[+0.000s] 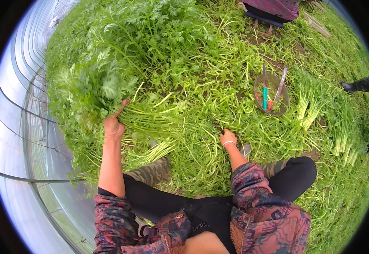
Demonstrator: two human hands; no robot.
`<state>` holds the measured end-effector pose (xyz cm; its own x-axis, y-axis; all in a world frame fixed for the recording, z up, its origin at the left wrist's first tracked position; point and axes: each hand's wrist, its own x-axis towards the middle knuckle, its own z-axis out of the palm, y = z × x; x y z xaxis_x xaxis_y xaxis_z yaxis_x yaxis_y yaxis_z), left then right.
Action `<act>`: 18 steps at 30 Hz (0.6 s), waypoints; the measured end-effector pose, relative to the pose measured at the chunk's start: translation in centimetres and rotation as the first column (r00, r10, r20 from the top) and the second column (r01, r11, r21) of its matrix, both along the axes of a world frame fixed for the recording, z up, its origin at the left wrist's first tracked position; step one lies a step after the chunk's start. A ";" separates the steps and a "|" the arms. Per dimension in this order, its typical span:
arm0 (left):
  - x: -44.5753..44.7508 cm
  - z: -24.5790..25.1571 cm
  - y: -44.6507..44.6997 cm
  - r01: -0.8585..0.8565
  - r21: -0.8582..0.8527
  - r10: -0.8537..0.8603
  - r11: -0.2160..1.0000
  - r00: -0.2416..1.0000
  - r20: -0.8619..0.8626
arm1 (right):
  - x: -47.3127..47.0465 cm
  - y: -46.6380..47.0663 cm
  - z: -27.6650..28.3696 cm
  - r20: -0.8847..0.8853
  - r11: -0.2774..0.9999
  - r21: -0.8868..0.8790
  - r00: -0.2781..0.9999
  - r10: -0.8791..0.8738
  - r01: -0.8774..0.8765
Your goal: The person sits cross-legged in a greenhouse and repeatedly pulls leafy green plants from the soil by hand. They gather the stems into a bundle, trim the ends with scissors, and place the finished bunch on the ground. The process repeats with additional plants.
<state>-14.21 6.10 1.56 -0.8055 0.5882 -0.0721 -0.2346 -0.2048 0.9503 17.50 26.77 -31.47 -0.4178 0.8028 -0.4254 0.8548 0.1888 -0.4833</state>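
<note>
My left hand (pixel 114 123) is closed around a large bunch of leafy greens (pixel 146 116), probably crown daisy. Its feathery leaves spread to the far left and its pale stems point right. Low over the cut greens in front of me, my right hand (pixel 228 138) is curled, with a white band on the wrist. A narrow dark shape (pixel 217 123) shows just beyond its fingers; whether I hold it is unclear. A small pile of cut stems (pixel 159 150) lies by my left boot (pixel 152 171).
Standing greens (pixel 159 35) grow ahead. At right, a bowl (pixel 287 106) holds a green-handled tool (pixel 264 98), another long tool (pixel 281 84) and red bands. Tied bundles (pixel 310 111) lie beyond. A person sits on a stool (pixel 270 30); another's boot (pixel 359 85) is right. Plastic sheeting (pixel 13 127) borders the left.
</note>
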 end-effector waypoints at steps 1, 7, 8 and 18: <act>-0.2 0.2 -0.2 0.021 -0.015 -0.023 1.000 0.996 -0.092 | -0.1 0.0 0.3 -0.009 0.998 -0.057 1.000 -0.012 0.011; -3.8 -1.8 -2.7 -0.234 -0.017 0.234 0.972 0.957 0.173 | -0.3 -1.4 6.5 -0.636 0.905 -0.399 0.667 -0.388 0.145; -4.8 -2.8 -3.1 -0.243 0.047 0.227 0.969 0.948 0.223 | -0.1 -1.4 8.3 -0.616 0.737 -0.676 0.546 -0.568 0.004; -3.7 -3.0 -1.6 0.273 0.283 -0.234 0.919 0.958 -0.163 | -5.3 -3.9 23.5 -0.882 0.720 -0.271 0.464 0.080 -0.639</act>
<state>-17.96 4.51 -1.48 -0.6176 0.7521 0.2301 -0.2008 -0.4337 0.8784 12.20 22.87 -7.99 -0.9679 0.2510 -0.0125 -0.0205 -0.1285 -0.9915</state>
